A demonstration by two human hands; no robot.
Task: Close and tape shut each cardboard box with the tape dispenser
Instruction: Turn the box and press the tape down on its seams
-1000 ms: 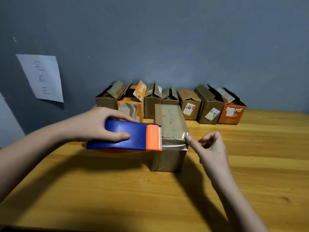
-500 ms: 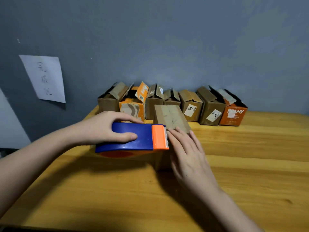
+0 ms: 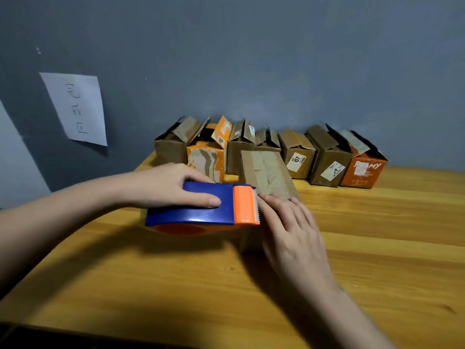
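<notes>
The person's left hand [image 3: 171, 187] gripped the blue plastic tape dispenser with the orange cutter head [image 3: 203, 206], thumb along its top, holding it against the near left edge of the small closed brown cardboard box [image 3: 266, 172] that stood on the yellow wooden table [image 3: 377, 248], in front of a row of open-flapped cardboard boxes [image 3: 297, 152] along the grey wall [image 3: 276, 59]. The right hand [image 3: 289, 227] lay flat with straight fingers on the box's near top, fingertips right beside the serrated blade, grasping nothing. The main risk looked to be those fingertips: a pull or twist of the dispenser to cut the tape could drag the teeth across them. If the right hand eased its press too soon, the light box would likely slide or tip toward the dispenser and the strip could wrinkle or lift off the seam. A cut made at a slant might tear the tape raggedly, leaving a loose end that would not hold the flaps shut. Whether any tape ran between blade and box could not be told from this view
</notes>
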